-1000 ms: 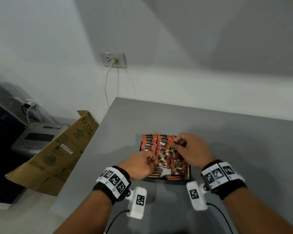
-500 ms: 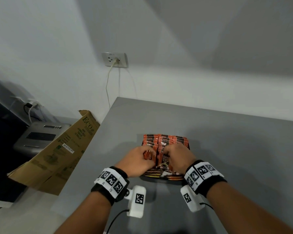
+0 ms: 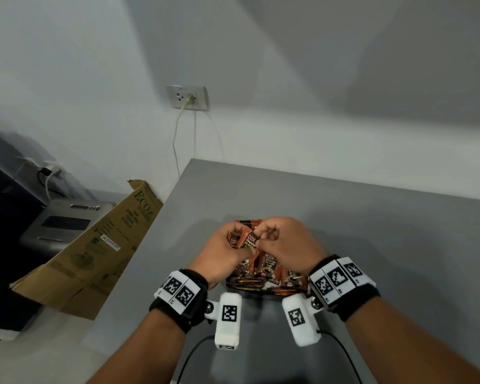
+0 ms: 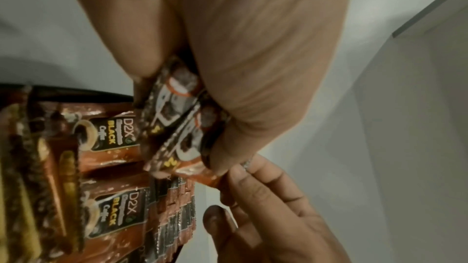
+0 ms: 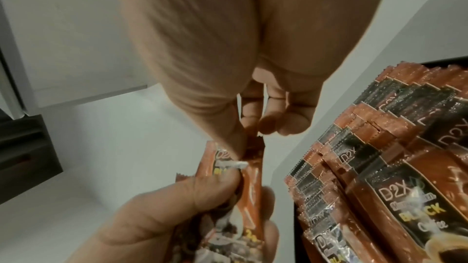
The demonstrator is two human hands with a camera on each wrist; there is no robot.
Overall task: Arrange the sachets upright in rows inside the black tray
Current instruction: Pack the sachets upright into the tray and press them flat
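Orange-and-black coffee sachets (image 3: 269, 268) fill the black tray (image 3: 261, 292) on the grey table; the far rows (image 5: 354, 147) stand upright and the near ones (image 4: 113, 133) lean. Just above the tray, my left hand (image 3: 227, 250) grips two sachets (image 4: 177, 119) between thumb and fingers. The thumb and forefinger of my right hand (image 3: 263, 235) pinch the top edge of one of these held sachets (image 5: 253, 153). My hands hide the middle of the tray in the head view.
A folded cardboard box (image 3: 94, 253) leans against the table's left edge, with a grey appliance (image 3: 61, 223) beyond it. A wall socket (image 3: 187, 97) with a cord is above the table's far left corner. Grey tabletop (image 3: 385, 245) stretches right of the tray.
Both hands were down among the sachets in the tray; they have risen, the left holding two sachets, the right pinching the top of one.
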